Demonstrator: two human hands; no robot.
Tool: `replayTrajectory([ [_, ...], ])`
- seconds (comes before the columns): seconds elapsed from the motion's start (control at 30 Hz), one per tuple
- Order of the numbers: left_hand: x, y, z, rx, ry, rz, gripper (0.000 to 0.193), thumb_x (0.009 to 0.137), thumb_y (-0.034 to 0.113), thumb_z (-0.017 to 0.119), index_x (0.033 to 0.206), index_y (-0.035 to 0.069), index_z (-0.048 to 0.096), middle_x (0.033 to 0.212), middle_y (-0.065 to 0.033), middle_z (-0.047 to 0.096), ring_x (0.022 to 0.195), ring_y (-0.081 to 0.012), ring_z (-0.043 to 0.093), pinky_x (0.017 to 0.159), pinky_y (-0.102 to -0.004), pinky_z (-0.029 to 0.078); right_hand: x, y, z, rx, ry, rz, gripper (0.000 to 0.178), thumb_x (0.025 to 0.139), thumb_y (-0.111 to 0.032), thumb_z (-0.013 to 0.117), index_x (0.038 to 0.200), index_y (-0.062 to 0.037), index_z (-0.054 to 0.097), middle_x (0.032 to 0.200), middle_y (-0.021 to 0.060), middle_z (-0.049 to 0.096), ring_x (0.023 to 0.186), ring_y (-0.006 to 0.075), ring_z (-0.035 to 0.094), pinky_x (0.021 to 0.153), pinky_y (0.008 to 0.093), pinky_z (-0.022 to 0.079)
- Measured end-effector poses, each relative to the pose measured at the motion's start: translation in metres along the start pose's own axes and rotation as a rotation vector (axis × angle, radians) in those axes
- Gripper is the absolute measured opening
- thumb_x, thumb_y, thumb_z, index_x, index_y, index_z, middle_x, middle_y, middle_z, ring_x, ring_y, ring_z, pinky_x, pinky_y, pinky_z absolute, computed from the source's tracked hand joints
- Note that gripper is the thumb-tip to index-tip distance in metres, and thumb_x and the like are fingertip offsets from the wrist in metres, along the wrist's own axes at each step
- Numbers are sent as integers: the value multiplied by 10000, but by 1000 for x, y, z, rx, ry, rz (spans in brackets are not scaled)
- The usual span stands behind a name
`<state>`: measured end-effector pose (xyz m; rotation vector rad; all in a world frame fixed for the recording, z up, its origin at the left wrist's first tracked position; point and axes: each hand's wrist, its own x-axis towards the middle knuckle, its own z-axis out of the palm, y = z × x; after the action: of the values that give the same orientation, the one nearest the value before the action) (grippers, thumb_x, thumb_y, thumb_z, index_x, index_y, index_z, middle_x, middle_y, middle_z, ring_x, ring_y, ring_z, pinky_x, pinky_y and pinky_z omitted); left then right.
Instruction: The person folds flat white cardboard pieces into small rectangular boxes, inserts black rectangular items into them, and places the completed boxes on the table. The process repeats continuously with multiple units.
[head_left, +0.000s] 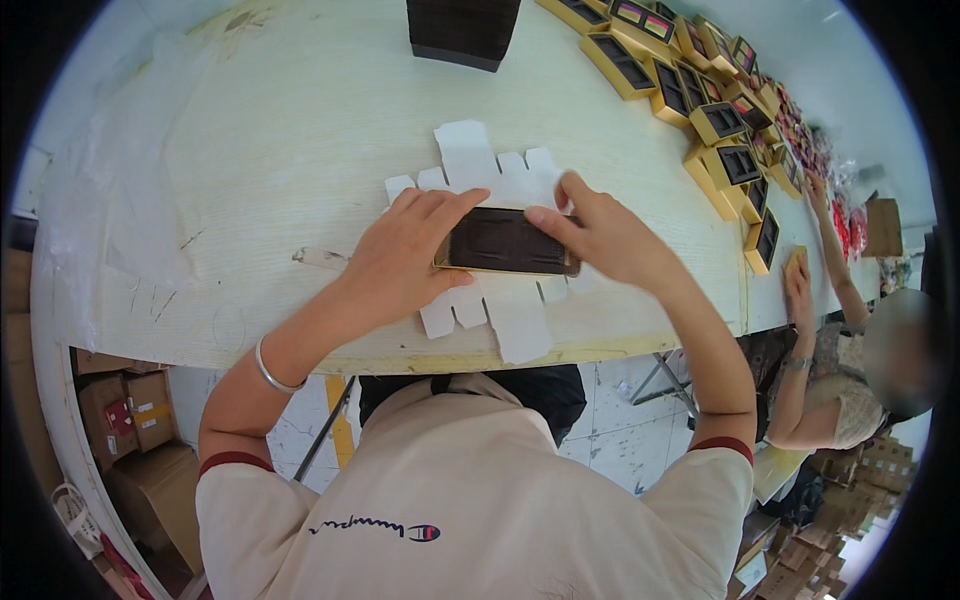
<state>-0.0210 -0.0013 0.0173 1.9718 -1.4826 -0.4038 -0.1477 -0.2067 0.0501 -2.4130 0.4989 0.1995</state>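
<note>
A small oblong box with thin gold edges and a black tray in it lies on unfolded white card blanks, whose tabs stick out on the far and near sides. My left hand grips the box's left end, the thumb on the near side and the fingers along the far side. At the other end, my right hand is closed on the box, with its thumb pressing on the black tray near the right corner. The underside of the box is hidden.
A black block-like stack stands at the table's far edge. Several gold boxes with black inserts are heaped at the far right. Beyond them a co-worker's hand holds a gold piece. Clear plastic covers the left side.
</note>
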Motion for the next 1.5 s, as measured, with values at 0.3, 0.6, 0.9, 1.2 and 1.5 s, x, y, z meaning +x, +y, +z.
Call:
replayTrajectory([
  [0.3, 2, -6, 10, 80, 43, 38, 745, 671, 161, 795, 1339, 111, 471, 1295, -89, 484, 1112, -300, 467, 937, -385, 427, -23, 29, -11, 337, -72, -361, 339, 837, -139, 688, 1143, -48, 574, 783, 60, 602, 673, 130, 495, 639, 274, 423],
  [0.6, 21, -7, 4, 133, -89, 140, 790, 657, 195, 794, 1368, 133, 455, 1371, -95, 433, 1222, -333, 415, 975, -398, 426, -16, 37, -7, 275, -34, -564, 319, 762, -15, 702, 1077, -23, 649, 841, 85, 594, 709, 202, 550, 653, 316, 460],
  [0.9, 29, 10, 12, 261, -64, 185, 827, 668, 371, 772, 1398, 174, 437, 1488, -149, 296, 1350, -442, 243, 1076, -519, 304, -12, 34, 12, -85, 231, -841, 340, 715, -49, 725, 1045, -20, 651, 824, 96, 568, 730, 252, 567, 617, 340, 476],
  [1.2, 30, 6, 13, 334, -81, 227, 778, 703, 375, 730, 1397, 176, 438, 1503, -142, 259, 1355, -458, 203, 1083, -563, 231, -8, 34, 12, -498, 210, -965, 336, 721, -99, 680, 1030, 24, 628, 790, 66, 553, 699, 206, 560, 586, 311, 462],
  [1.5, 15, 11, 21, 516, -45, 141, 768, 838, 497, 567, 1446, 99, 321, 1501, -197, 221, 1382, -426, 174, 1094, -610, 123, -42, 25, 67, -621, 355, -518, 851, 784, -608, 505, 1366, 6, 407, 1418, 200, 380, 1314, 323, 374, 1048, 464, 324],
])
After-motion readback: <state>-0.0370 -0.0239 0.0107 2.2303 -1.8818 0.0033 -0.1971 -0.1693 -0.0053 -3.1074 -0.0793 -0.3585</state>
